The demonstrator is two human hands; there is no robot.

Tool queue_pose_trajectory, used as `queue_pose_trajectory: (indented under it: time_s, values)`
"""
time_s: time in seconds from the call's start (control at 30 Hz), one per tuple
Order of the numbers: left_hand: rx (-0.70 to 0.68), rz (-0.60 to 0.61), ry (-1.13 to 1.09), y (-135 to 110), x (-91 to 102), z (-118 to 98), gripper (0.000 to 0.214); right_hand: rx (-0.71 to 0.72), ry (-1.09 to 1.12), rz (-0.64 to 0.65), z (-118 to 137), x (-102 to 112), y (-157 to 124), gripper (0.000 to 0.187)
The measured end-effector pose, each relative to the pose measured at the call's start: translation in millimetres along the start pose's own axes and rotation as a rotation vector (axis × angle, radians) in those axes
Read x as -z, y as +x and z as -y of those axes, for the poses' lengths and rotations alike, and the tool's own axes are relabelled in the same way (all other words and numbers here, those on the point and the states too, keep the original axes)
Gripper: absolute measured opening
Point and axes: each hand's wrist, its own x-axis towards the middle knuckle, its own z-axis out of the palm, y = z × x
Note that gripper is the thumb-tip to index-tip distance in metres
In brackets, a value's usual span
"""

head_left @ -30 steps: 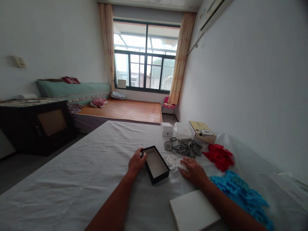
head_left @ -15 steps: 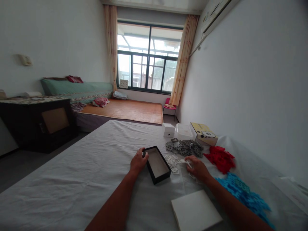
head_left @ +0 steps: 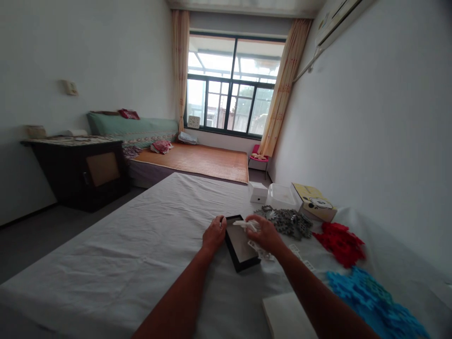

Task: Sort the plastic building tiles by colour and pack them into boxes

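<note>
A shallow black box [head_left: 249,266] with a light inside lies open-side up on the white sheet. My left hand [head_left: 213,233] holds its far left edge, fingers closed over the rim. Over the far part of the box, my right hand [head_left: 265,234] pinches some flat white plastic pieces [head_left: 243,224]; how many I cannot tell. Loose white plastic pieces [head_left: 300,256] lie on the sheet right of the box, partly hidden by my right hand and forearm. Beyond them is a heap of grey toothed plastic pieces [head_left: 291,223].
Red pieces [head_left: 341,244] and blue pieces [head_left: 376,301] are heaped at the right. Behind the grey heap stand a small white box [head_left: 257,193], a clear plastic container [head_left: 281,197] and a yellow cartoon box [head_left: 314,201]. A white flat box [head_left: 286,315] lies near my right forearm.
My right hand has moved left from the loose white pieces to over the black box, carrying white pieces. My left hand stays on the box edge. The view has turned slightly left.
</note>
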Motion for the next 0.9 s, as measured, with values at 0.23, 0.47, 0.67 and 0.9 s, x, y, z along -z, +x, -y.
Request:
queue_pose_trajectory:
  time_s: [0.23,0.47,0.67,0.9]
  values:
    - [-0.056,0.041,0.075,1.8,1.6,2.7,0.032,0.154,-0.090,0.103,18.7,-37.7,3.2,0.048]
    - [0.011,-0.006,-0.025,-0.4,2.2,-1.1,0.034,-0.042,-0.227,0.052,-60.3,44.6,-20.5,0.037]
    - [-0.006,-0.011,-0.011,0.8,1.8,-2.2,0.033,-0.322,-0.360,0.301,-179.4,86.1,-78.0,0.078]
    - [-0.009,-0.005,-0.005,2.4,3.6,0.1,0.030,-0.162,-0.089,0.241,-141.7,41.0,-52.7,0.049]
